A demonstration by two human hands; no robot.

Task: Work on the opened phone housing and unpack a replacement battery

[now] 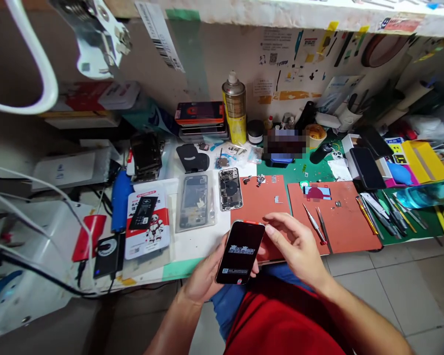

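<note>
My left hand point(207, 266) is wrapped round a smartphone point(240, 254), its black front facing up and tilted towards me. White lettering and a small white block with text show on that front, and a red-orange strip point(249, 222) runs along the top edge. Close to the phone's upper right corner is my right hand point(294, 244), thumb and fingers apart and slightly curved; whether the thumb touches the edge I cannot tell. Beyond the phone, an opened phone body point(230, 190) with its inner parts exposed lies at the edge of a red-brown mat point(251, 209).
A second mat point(348, 212) holds tweezers point(321, 224) and a screwdriver point(313, 221). More hand tools point(392, 212) lie further right. On the left are a bagged phone back point(195, 202), a panda-printed package point(148, 236) and cables. A yellow spray can point(235, 108) stands at the back.
</note>
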